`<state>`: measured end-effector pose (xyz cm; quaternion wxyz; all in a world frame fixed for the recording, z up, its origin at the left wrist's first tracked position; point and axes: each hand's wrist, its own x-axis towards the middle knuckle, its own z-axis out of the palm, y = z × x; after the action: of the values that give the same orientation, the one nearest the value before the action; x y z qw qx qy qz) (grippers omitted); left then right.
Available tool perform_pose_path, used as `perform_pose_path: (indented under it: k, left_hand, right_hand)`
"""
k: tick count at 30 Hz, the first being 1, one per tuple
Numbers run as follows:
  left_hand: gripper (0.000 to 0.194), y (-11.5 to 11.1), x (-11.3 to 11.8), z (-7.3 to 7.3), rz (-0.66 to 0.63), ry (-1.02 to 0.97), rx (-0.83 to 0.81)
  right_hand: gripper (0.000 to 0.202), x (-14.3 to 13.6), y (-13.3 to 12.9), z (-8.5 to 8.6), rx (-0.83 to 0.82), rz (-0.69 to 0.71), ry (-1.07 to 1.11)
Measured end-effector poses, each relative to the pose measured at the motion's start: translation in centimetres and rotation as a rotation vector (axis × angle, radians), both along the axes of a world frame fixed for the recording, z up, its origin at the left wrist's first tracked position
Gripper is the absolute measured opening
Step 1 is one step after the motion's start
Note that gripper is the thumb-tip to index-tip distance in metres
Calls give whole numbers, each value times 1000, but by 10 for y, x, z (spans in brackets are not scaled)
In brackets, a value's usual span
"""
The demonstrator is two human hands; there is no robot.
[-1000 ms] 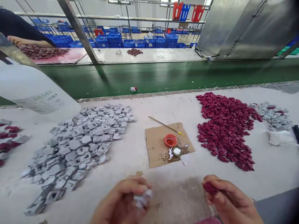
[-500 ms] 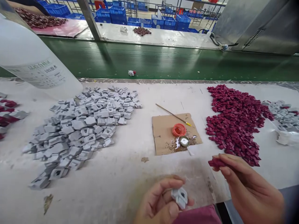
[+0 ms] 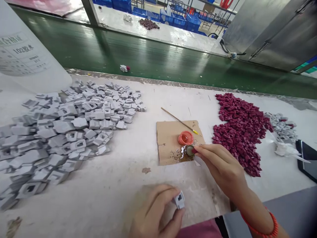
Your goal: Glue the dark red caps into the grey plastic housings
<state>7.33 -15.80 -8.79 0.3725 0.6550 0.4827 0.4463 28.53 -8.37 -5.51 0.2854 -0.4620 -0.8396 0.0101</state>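
Between the fingertips of my left hand (image 3: 158,210) is a light grey plastic piece (image 3: 179,199) with a rectangular hole facing up. My right hand (image 3: 220,165) pinches a small dark red piece (image 3: 194,150), mostly covered by the fingers, at the edge of a bottle cap (image 3: 190,151). The cap lies on a brown cardboard square (image 3: 164,134), wet around it. Beside the cap stands an orange-red pot (image 3: 185,137) with liquid in it. A thin stick with a yellow tip (image 3: 180,121) lies across the cardboard's far side.
Grey pieces (image 3: 81,122) are heaped on the left below a large white bottle (image 3: 32,53). Dark red pieces (image 3: 240,129) form a heap on the right, near a black phone (image 3: 307,158). A green conveyor belt (image 3: 158,62) runs behind, carrying a grey-and-red piece (image 3: 124,68).
My right hand has moved left and forward with the dark red piece, down to the bottle cap. My left hand has turned the grey piece and shifted slightly left. The view has tilted.
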Motion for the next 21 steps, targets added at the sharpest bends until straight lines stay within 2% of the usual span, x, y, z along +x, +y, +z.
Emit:
perform_pose_path:
  k: [4, 8, 10, 13, 16, 21]
  left_hand:
    - [28, 0, 0, -8, 7, 208, 140]
    - [26, 4, -1, -8, -9, 259, 237]
    - [26, 5, 0, -7, 10, 253, 227]
    - [24, 4, 3, -5, 56, 232, 164]
    - [24, 3, 6, -5, 56, 208, 129]
    - [18, 3, 6, -6, 91, 183, 166]
  right_hand:
    - [39, 0, 2, 0, -12, 34, -39]
    - [42, -6, -3, 8, 55, 8, 25]
    - [43, -11, -12, 11, 48, -33, 108]
    - [41, -21, -34, 11, -77, -52, 267]
    - [35, -32, -54, 4, -211, 10, 411]
    - [27, -45, -65, -11, -289, 40, 485]
